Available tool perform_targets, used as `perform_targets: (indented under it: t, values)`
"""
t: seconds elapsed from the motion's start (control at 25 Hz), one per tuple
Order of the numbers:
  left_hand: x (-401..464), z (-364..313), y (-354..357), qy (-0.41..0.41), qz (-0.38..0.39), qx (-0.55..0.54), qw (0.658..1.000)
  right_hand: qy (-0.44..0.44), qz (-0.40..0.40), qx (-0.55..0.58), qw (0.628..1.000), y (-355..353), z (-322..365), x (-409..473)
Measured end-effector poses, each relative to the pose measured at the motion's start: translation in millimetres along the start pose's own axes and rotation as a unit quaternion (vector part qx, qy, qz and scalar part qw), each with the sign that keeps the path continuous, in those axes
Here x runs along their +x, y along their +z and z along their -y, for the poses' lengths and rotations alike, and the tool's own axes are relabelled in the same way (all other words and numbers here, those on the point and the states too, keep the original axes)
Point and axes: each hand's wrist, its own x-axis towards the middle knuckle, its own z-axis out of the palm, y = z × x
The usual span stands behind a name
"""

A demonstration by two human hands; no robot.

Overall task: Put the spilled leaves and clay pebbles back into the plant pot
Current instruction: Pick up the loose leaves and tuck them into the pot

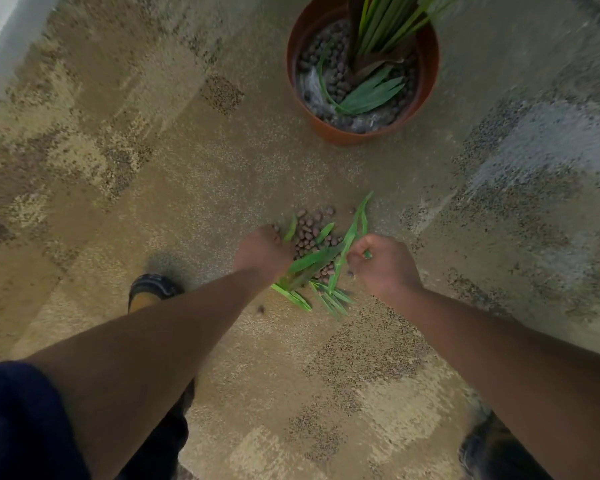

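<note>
A small heap of spilled leaves and clay pebbles lay on a patterned beige and brown carpet. The leaves were long, narrow and bright green, fanned out in several directions; the pebbles were small, round and reddish brown, bunched among them. One stray pebble sat apart, nearer the person.

Both bare forearms reached down from above. The left hand was at the heap's left edge, its fingers curled down into the pebbles and leaves, gathering them. The right hand was at the right edge, fingers curled around a few green leaf blades. The two hands faced each other with the heap between them.

Farther away, well apart from the heap, stood a round terracotta-coloured plant pot. Inside it were more brown pebbles, some pale plastic or fibre, a plant with upright green blades, and a few loose leaves lying on the pebbles.

A dark shoe rested on the carpet left of the left forearm. A dark blue sleeve showed at the lower left corner.
</note>
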Motion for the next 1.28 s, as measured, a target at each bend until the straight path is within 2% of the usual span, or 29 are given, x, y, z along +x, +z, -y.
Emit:
perform_targets:
  t: [0.16,0.32,0.4,0.52,0.68,0.76,0.84,0.92,1.0,1.16,1.28]
  values:
    - [-6,-16,-10,0.041,-0.033,-0.091,0.994,-0.075,-0.097,0.008,0.992,-10,6,-14]
    - [0,-35,-19,0.020,0.022,-0.243,0.970,-0.087,-0.131,0.127,0.979,-21,18,-20]
    - [0,-46,-25,0.017,0.041,-0.273,0.961,-0.080,-0.137,0.191,0.969,-27,27,-25]
    - [-10,-64,-43,0.028,0.047,-0.328,0.943,-0.104,-0.146,0.299,0.937,-37,42,-27]
    - [-19,-94,-80,0.106,0.028,-0.442,0.890,-0.225,-0.204,0.376,0.875,-70,78,-18]
    - [-14,-113,-94,0.114,-0.003,-0.473,0.874,-0.277,-0.219,0.338,0.872,-89,93,-4]
    - [-4,-131,-100,0.083,-0.040,-0.489,0.868,-0.301,-0.200,0.249,0.899,-105,101,13]
    - [12,-142,-100,0.051,-0.088,-0.468,0.878,-0.288,-0.172,0.126,0.934,-115,103,33]
    - [29,-148,-97,0.037,-0.118,-0.443,0.888,-0.257,-0.160,0.030,0.953,-115,102,54]
    - [50,-158,-94,0.043,-0.142,-0.382,0.912,-0.228,-0.184,-0.106,0.950,-109,97,89]
    - [44,-154,-92,0.128,-0.180,-0.240,0.945,-0.244,-0.181,-0.117,0.945,-103,96,95]
